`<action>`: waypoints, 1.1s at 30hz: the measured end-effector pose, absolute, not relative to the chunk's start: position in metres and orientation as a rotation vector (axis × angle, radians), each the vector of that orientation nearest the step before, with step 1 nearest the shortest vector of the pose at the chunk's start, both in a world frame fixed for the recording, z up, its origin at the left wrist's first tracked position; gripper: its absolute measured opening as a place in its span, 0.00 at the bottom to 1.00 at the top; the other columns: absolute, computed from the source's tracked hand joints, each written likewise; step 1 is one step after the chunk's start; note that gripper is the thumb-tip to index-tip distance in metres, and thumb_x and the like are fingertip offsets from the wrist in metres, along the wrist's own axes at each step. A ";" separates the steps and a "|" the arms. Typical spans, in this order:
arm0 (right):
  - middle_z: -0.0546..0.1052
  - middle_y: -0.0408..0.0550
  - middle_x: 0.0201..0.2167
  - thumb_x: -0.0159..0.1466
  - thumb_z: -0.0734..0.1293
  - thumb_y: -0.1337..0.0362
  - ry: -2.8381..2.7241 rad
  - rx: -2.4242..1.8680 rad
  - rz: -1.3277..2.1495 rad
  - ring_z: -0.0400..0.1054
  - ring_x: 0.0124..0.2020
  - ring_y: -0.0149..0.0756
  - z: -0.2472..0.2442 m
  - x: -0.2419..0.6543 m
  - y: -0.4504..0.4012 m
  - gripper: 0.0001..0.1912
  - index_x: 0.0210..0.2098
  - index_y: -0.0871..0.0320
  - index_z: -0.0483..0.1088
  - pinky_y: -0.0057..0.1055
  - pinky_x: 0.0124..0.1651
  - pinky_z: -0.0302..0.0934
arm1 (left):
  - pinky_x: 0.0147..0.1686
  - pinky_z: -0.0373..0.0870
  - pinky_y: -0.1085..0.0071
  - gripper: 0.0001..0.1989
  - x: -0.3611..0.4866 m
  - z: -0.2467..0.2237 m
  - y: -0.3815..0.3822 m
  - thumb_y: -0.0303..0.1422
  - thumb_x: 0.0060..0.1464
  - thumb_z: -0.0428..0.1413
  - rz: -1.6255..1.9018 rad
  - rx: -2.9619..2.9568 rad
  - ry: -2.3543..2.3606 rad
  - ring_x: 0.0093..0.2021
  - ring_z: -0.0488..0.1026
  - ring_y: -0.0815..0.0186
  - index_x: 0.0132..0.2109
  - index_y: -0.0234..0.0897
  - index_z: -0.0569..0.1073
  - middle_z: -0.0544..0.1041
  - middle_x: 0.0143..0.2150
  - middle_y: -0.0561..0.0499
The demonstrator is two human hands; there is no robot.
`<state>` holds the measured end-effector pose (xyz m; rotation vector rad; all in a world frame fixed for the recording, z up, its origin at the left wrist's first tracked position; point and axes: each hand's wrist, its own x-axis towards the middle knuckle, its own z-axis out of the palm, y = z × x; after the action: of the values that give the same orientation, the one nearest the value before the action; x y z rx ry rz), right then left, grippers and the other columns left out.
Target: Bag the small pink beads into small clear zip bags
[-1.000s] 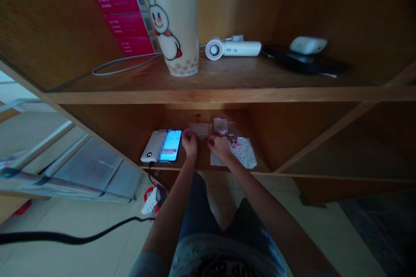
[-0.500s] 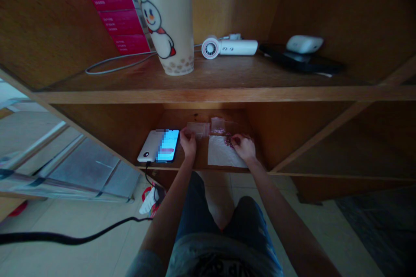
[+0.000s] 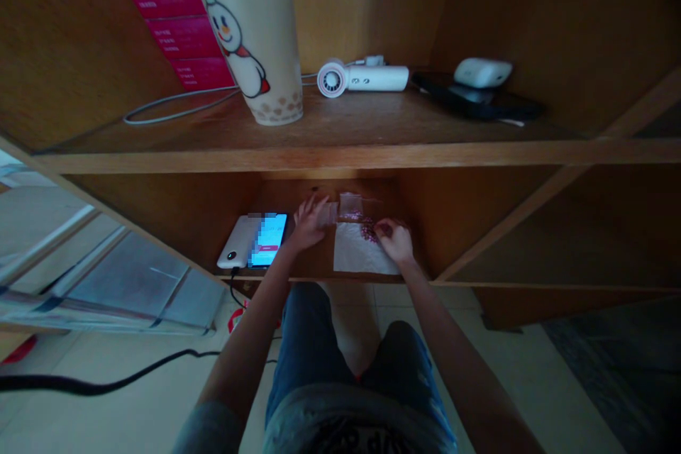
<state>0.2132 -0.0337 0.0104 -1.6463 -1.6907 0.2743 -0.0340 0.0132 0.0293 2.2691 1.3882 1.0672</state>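
Observation:
On the lower shelf, my left hand (image 3: 309, 223) has its fingers spread, reaching over the left part of a small clear plastic bag (image 3: 330, 213). Whether it touches the bag I cannot tell. My right hand (image 3: 396, 240) is closed in a pinch just right of a small heap of pinkish-red beads (image 3: 368, 230). What its fingertips hold, if anything, is too small to make out. The beads lie at the top of a white sheet of paper (image 3: 359, 255). Behind them is another clear bag (image 3: 350, 204) with similar pink beads in it.
Left of my hands lie a lit phone (image 3: 269, 237) and a white device (image 3: 234, 241) with a black cable. The upper shelf edge (image 3: 340, 158) runs above my hands. It bears a bubble tea cup (image 3: 266, 50), pink boxes (image 3: 178, 28), a small fan (image 3: 362, 78) and a white case (image 3: 483, 72).
My left hand has gone from a pinch at the bag's left edge to spread fingers, farther back over the bag. My right hand stays pinched by the beads. The whole view has shifted slightly.

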 end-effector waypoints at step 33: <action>0.76 0.47 0.26 0.56 0.59 0.61 -1.477 -1.604 0.469 0.68 0.27 0.36 0.000 0.216 -0.028 0.10 0.27 0.57 0.71 0.29 0.31 0.57 | 0.59 0.46 0.59 0.41 -0.037 0.054 0.077 0.45 0.42 0.59 0.042 2.807 0.935 0.59 0.56 0.55 0.61 0.41 0.53 0.61 0.60 0.47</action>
<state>0.2163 -0.0278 0.0002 -1.6037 -1.4773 0.4685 -0.0368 0.0773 0.0536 2.8074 0.9348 0.0418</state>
